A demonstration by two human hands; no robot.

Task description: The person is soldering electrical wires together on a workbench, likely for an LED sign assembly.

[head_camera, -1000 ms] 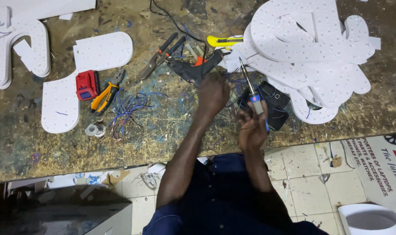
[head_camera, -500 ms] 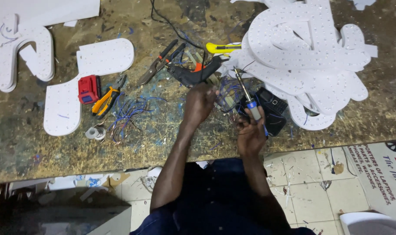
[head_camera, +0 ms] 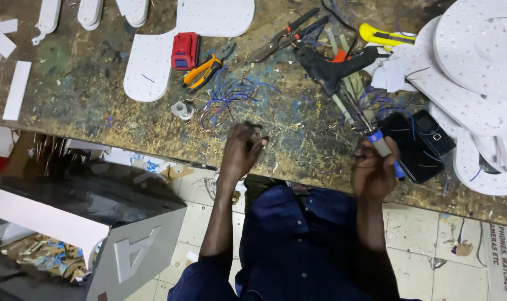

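Blue-handled soldering iron sits clamped in your right hand, above the bench edge. Your left hand pinches shut on something too small to tell. Since half a second ago, both hands have drawn back from the wires toward you.

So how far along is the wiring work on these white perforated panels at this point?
Looks mid-job. Done: white perforated panels are cut and stacked at the bench's right. In hand: the right hand grips a soldering iron; the left hand pinches something too small to identify. Left: loose blue wires lie unconnected, and another panel lies bare.
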